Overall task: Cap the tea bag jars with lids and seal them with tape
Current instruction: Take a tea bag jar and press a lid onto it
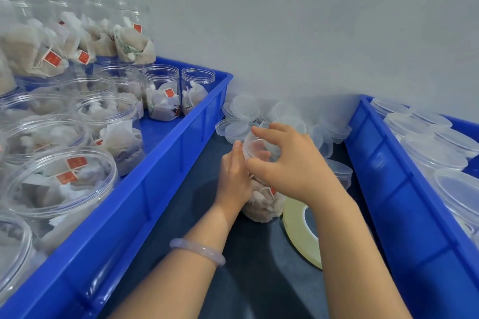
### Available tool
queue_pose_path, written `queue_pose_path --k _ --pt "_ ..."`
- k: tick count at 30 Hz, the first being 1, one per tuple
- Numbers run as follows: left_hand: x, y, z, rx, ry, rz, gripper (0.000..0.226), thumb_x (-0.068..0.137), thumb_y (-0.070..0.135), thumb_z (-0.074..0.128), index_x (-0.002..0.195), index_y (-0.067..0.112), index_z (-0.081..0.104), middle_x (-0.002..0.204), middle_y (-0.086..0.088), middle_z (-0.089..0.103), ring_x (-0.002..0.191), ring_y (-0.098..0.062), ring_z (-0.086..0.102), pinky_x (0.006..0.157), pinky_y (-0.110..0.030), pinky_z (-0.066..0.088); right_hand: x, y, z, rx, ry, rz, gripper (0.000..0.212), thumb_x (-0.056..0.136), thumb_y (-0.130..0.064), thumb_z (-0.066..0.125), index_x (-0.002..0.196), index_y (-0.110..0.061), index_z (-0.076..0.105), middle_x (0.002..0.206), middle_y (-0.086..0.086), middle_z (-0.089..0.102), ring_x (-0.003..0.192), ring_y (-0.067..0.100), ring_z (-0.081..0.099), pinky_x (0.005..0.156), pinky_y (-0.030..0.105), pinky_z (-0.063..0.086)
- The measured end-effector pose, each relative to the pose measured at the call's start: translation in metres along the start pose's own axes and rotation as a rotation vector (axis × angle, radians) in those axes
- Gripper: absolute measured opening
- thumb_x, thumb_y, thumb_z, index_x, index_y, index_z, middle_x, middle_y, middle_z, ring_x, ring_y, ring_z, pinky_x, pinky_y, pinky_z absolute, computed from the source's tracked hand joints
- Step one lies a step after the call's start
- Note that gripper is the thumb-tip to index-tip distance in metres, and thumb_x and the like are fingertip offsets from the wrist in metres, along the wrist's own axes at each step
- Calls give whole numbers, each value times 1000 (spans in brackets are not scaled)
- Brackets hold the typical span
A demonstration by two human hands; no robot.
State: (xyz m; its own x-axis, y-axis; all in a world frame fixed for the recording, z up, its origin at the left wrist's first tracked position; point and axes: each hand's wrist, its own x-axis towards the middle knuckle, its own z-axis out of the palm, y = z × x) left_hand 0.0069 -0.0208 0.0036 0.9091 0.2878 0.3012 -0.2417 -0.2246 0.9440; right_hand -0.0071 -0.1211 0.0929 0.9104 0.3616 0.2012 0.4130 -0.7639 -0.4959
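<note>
Both hands on jar (261, 204): left hand (234, 178) grips side, right hand (287, 163) presses lid (255, 146) on top.

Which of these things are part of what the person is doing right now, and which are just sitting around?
In use now:
- jar of tea bags, held by the left hand
- clear lid, pressed on by the right hand
- tape roll, lying beside the jar

Waiting:
- open jars in the left blue tray
- spare lids by the wall
- capped jars in the right blue tray
</note>
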Motion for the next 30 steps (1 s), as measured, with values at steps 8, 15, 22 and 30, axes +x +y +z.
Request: queue_pose_path --k 8,15,22,30 --pt "5 3 -1 -318 62 -39 36 101 9 37 77 5 64 66 -4 67 63 -11 60 60 -27 48 0 -6 10 -84 248 1 50 69 -46 65 118 -33 63 119 -5 53 111 23 45 94 32 39" --pt "5 3 1 -430 41 -22 54 105 12 24 64 15 60 53 9 63 52 2 56 50 -13 42 -3 6 -6 183 -16 -141 40 69 -19 69 104 -39 67 114 -17 51 115 6 46 86 13 40" --pt "5 0 2 -409 26 2 47 103 20 30 74 16 67 63 8 70 62 -2 65 57 -15 47 -2 3 0 49 63 -63 44 73 -37 71 116 -41 61 129 -12 43 125 15 31 101 28 28" --pt "9 -4 5 -509 42 -35 61 102 27 28 65 25 76 68 6 72 70 -4 68 66 -17 51 -9 2 -14 -52 -81 71 71 73 -57 63 138 -38 42 138 -9 43 132 18 17 95 30 24"
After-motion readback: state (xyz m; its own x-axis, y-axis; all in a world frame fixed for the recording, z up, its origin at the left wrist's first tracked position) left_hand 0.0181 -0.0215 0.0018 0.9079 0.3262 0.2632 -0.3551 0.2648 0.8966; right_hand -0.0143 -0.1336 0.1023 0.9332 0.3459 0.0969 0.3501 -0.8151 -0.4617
